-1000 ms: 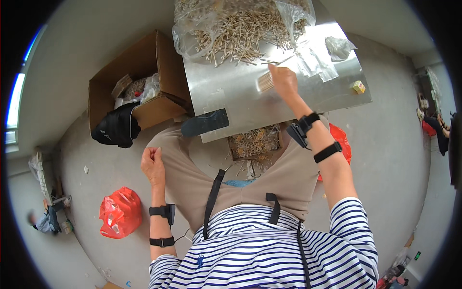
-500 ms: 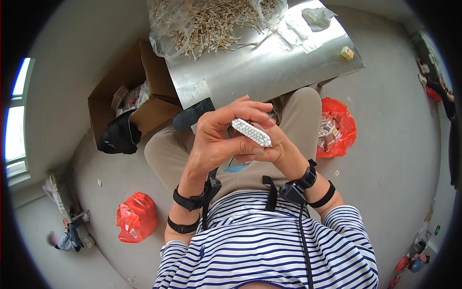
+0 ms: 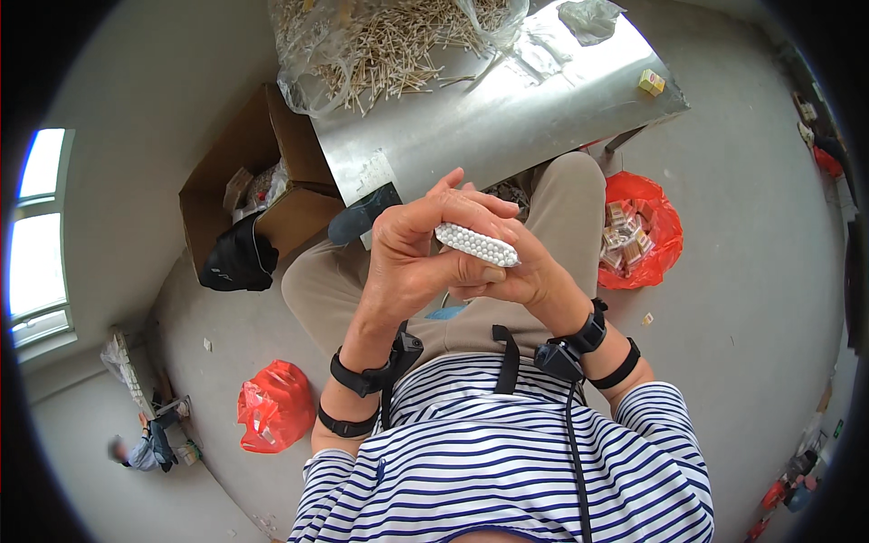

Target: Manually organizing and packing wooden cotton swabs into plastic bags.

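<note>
Both my hands are raised close under the camera, above my lap. A tight bundle of thin sticks with white tips (image 3: 477, 244) is clamped between them, its white ends facing up. My left hand (image 3: 418, 258) wraps around the bundle from the left, fingers curled over its top. My right hand (image 3: 523, 273) presses against it from the right and below. Black bands sit on both wrists.
A metal table (image 3: 507, 118) lies ahead with a clear bag of loose sticks (image 3: 389, 41) and a small yellow block (image 3: 651, 82). An open cardboard box (image 3: 249, 195) stands left. Red bags sit on the floor, one at right (image 3: 638, 231), one at lower left (image 3: 272, 404). Another person (image 3: 145, 450) crouches far left.
A second ago my right hand reached onto the table and my left rested by my thigh. Both came together holding the bundle, and since then they have stayed raised, nearly still.
</note>
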`<act>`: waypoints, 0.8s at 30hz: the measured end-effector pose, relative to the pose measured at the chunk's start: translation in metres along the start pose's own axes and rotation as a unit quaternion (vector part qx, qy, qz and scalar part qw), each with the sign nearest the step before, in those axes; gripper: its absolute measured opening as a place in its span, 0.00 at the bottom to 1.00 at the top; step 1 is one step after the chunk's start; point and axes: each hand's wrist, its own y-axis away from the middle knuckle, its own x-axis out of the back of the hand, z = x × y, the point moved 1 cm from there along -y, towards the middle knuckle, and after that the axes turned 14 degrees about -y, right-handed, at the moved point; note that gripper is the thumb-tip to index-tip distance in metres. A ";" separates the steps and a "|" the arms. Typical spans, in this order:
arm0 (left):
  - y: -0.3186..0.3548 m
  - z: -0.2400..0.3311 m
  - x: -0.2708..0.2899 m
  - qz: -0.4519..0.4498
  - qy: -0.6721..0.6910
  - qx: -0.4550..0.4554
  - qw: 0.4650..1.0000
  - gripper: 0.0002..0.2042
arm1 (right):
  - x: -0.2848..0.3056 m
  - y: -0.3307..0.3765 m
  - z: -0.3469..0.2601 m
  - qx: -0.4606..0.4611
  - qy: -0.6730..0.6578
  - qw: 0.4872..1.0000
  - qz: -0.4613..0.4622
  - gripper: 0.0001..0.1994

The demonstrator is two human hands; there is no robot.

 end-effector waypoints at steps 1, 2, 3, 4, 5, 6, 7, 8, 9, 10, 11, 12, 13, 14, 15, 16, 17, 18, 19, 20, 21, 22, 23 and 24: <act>-0.001 0.001 -0.001 0.009 0.006 -0.001 1.000 0.11 | -0.013 0.003 -0.003 -0.012 -0.067 0.998 0.018 0.12; -0.002 0.002 -0.002 0.017 0.013 -0.002 1.000 0.11 | -0.020 0.006 -0.004 -0.023 -0.133 0.990 0.037 0.17; -0.003 0.001 -0.003 0.015 0.014 -0.003 1.000 0.11 | -0.014 0.008 -0.004 -0.020 -0.133 0.990 0.037 0.17; -0.004 0.001 -0.005 0.017 0.010 -0.004 1.000 0.12 | -0.005 0.012 -0.005 -0.008 -0.129 0.992 0.003 0.17; -0.006 0.000 -0.007 0.019 0.007 -0.005 1.000 0.13 | 0.000 0.016 -0.005 0.005 -0.124 0.992 -0.030 0.16; -0.007 -0.002 -0.008 0.013 0.015 -0.006 1.000 0.13 | -0.003 0.020 -0.006 0.013 -0.124 0.992 -0.024 0.16; -0.007 -0.003 -0.007 0.010 0.023 0.007 1.000 0.16 | -0.009 0.022 -0.006 0.024 -0.127 0.991 0.029 0.15; -0.006 -0.005 -0.011 0.007 0.032 0.019 0.999 0.18 | -0.011 0.025 -0.007 0.035 -0.131 0.987 0.083 0.14; -0.005 0.014 -0.020 0.025 0.116 0.162 0.980 0.24 | 0.005 0.026 -0.016 0.036 -0.130 0.989 0.057 0.12; -0.008 0.004 -0.020 0.051 0.058 0.075 0.994 0.31 | 0.015 0.029 -0.029 0.048 -0.129 0.988 0.065 0.12; -0.005 0.000 -0.018 0.074 0.027 0.100 0.992 0.30 | 0.027 0.038 -0.045 0.118 -0.107 0.983 0.095 0.11; -0.002 -0.001 -0.013 0.098 -0.007 0.125 0.987 0.29 | 0.036 0.047 -0.062 0.185 -0.085 0.971 0.122 0.11; 0.003 -0.006 -0.006 0.089 0.000 0.123 0.988 0.29 | 0.047 0.062 -0.078 0.290 -0.025 0.935 0.202 0.11; 0.010 -0.014 0.002 0.093 0.002 0.166 0.982 0.25 | 0.059 0.080 -0.095 0.387 0.036 0.879 0.278 0.11; 0.018 -0.019 0.008 0.101 -0.001 0.208 0.973 0.20 | 0.079 0.099 -0.110 0.438 0.091 0.837 0.315 0.12; 0.023 -0.023 0.011 0.097 0.001 0.207 0.974 0.20 | 0.102 0.120 -0.124 0.486 0.146 0.788 0.350 0.12; 0.029 -0.026 0.014 0.100 -0.013 0.229 0.968 0.16 | 0.124 0.134 -0.136 0.526 0.183 0.724 0.408 0.14; 0.033 -0.028 0.014 0.105 -0.026 0.252 0.962 0.12 | 0.146 0.147 -0.146 0.559 0.219 0.653 0.462 0.15; 0.034 -0.030 0.011 0.116 -0.029 0.257 0.959 0.10 | 0.178 0.163 -0.155 0.560 0.219 0.651 0.463 0.15; 0.035 -0.032 0.009 0.114 -0.028 0.257 0.959 0.10 | 0.214 0.180 -0.161 0.543 0.278 0.586 0.534 0.17; 0.036 -0.033 0.008 0.112 -0.027 0.267 0.957 0.10 | 0.239 0.188 -0.163 0.519 0.333 0.516 0.595 0.20; 0.040 -0.034 0.009 0.116 -0.030 0.278 0.953 0.10 | 0.252 0.185 -0.158 0.441 0.311 0.535 0.650 0.21; 0.040 -0.034 0.009 0.118 -0.032 0.278 0.953 0.10 | 0.266 0.186 -0.151 0.361 0.286 0.545 0.700 0.23; 0.034 -0.037 0.001 0.102 -0.011 0.280 0.954 0.09 | 0.312 0.217 -0.138 0.334 0.307 0.443 0.773 0.24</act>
